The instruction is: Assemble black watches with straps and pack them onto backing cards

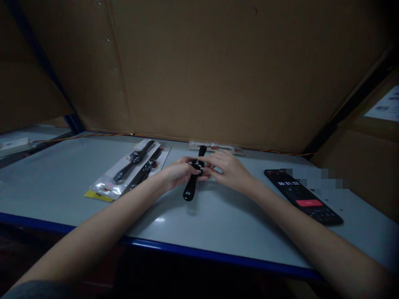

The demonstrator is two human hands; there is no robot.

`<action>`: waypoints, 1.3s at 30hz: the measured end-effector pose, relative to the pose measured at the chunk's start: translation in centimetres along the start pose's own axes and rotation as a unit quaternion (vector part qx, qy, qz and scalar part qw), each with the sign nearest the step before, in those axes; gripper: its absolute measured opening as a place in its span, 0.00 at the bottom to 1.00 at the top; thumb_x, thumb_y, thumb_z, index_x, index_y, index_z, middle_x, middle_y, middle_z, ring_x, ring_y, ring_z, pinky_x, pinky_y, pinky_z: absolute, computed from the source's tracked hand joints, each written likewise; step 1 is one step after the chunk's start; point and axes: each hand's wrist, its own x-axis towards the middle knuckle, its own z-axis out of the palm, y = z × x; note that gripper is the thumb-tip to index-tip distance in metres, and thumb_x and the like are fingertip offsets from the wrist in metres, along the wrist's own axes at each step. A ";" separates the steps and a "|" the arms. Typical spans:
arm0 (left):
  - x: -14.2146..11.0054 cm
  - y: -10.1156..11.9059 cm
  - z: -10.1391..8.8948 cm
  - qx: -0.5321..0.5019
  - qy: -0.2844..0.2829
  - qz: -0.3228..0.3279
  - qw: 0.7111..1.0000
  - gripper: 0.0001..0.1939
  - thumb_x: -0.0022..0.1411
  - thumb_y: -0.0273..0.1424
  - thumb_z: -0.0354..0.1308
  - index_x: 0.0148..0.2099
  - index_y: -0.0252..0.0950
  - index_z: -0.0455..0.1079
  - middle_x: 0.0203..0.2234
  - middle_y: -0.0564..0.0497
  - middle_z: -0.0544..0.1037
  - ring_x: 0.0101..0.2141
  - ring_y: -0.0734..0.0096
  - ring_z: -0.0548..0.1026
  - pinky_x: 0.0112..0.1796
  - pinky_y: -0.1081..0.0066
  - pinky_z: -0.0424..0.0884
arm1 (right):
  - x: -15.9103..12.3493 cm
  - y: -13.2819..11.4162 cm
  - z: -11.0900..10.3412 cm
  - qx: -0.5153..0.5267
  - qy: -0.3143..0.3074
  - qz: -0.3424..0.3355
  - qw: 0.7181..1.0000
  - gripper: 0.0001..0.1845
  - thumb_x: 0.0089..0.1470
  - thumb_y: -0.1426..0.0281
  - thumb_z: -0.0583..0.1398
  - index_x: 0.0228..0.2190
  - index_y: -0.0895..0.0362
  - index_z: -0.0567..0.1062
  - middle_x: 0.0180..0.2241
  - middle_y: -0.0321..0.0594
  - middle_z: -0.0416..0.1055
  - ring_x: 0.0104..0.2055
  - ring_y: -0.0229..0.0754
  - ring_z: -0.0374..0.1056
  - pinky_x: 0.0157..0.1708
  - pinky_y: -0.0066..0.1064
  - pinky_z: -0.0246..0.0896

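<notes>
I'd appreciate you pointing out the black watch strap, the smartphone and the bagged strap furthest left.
Black watch strap [190, 189]: head view, on its lower band.
Smartphone [296, 192]: head view, on its dark screen.
Bagged strap [134, 161]: head view, on its band through the plastic.

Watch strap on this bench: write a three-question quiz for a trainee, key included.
1. Which hand is nearer the phone: the left hand or the right hand?
2. True or false: a clear plastic pack lies to the left of the left hand.
3. Fill in the missing word: the watch strap between the hands is ___.

Key: 1. the right hand; 2. true; 3. black.
</notes>
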 end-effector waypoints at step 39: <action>0.2 -0.3 0.5 0.017 0.053 0.009 0.998 0.21 0.46 0.06 0.48 0.42 0.28 0.63 0.31 0.45 0.75 0.31 0.70 0.77 0.40 0.66 0.73 | 0.3 -1.4 1.0 0.118 0.045 0.161 0.979 0.08 0.51 0.70 0.56 0.27 0.55 0.76 0.22 0.36 0.72 0.24 0.37 0.63 0.27 0.30 0.52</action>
